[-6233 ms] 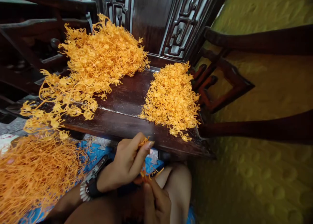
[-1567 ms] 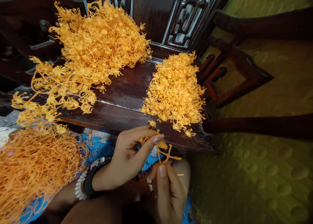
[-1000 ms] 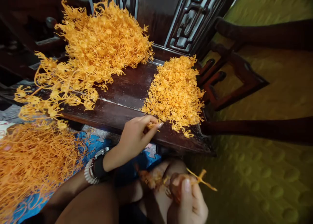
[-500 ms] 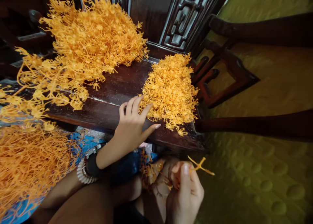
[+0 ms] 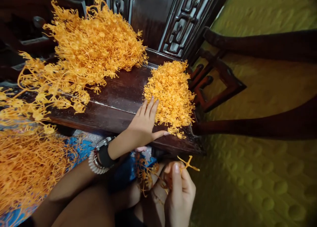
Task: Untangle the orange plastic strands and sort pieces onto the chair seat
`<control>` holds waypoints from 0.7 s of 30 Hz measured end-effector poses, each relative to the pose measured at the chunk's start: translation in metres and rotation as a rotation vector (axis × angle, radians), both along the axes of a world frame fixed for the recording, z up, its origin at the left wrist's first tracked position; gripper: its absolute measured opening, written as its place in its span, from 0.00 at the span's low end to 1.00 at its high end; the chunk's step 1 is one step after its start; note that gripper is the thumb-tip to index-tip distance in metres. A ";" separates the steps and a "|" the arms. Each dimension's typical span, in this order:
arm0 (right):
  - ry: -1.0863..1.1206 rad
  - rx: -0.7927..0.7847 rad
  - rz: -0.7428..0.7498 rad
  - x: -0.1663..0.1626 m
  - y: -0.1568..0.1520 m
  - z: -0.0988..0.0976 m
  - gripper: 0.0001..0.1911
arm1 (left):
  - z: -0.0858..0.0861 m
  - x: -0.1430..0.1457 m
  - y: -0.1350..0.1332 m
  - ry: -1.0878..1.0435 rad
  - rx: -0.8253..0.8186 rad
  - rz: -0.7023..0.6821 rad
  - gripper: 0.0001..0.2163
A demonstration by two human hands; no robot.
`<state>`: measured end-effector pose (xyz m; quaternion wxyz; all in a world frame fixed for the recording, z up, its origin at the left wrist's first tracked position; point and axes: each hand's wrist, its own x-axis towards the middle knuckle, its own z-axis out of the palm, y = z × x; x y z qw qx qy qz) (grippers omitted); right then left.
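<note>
My left hand (image 5: 143,123) lies with its fingers stretched out against the near left side of a small pile of orange, many-armed plastic-looking pieces (image 5: 173,95). That pile rests on the right end of a dark wooden bench (image 5: 121,91). Lower down, my right hand (image 5: 180,187) is closed, thumb over fingers, on a thin orange branched piece (image 5: 188,164) whose prongs stick out past the fingertips. The rest of that piece is hidden in the hand. Beneath it, more orange tangled strands (image 5: 145,174) hang near my legs.
A bigger heap of similar orange pieces (image 5: 96,45) covers the bench's left part and spills over its front edge. Loose orange strands (image 5: 32,164) lie on a blue sheet (image 5: 84,151) at lower left. A carved armrest (image 5: 223,85) bounds the bench on the right.
My left hand has moved right, from the pile's edge further onto its side, fingers straighter. The right hand, still holding the branched piece, appears slightly further left as the view shifts.
</note>
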<state>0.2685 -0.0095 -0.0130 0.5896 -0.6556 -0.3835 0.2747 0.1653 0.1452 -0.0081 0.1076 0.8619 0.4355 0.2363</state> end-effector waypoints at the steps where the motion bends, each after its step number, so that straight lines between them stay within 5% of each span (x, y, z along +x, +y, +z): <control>1: -0.005 -0.003 0.012 0.000 -0.002 0.000 0.23 | 0.000 0.002 0.001 0.004 -0.021 0.003 0.48; 10: 0.077 0.053 -0.004 0.004 -0.005 0.011 0.21 | 0.000 -0.002 -0.003 -0.090 0.125 0.013 0.54; 14: 0.199 0.167 0.009 0.006 -0.002 0.021 0.18 | 0.008 -0.011 -0.012 -0.224 0.137 -0.015 0.46; 17: 0.284 0.159 0.128 0.007 -0.002 0.031 0.14 | 0.014 -0.009 -0.025 -0.525 0.103 -0.031 0.31; 21: 0.317 0.184 0.213 0.011 -0.002 0.048 0.12 | 0.023 0.000 -0.052 -0.742 -0.282 -0.469 0.20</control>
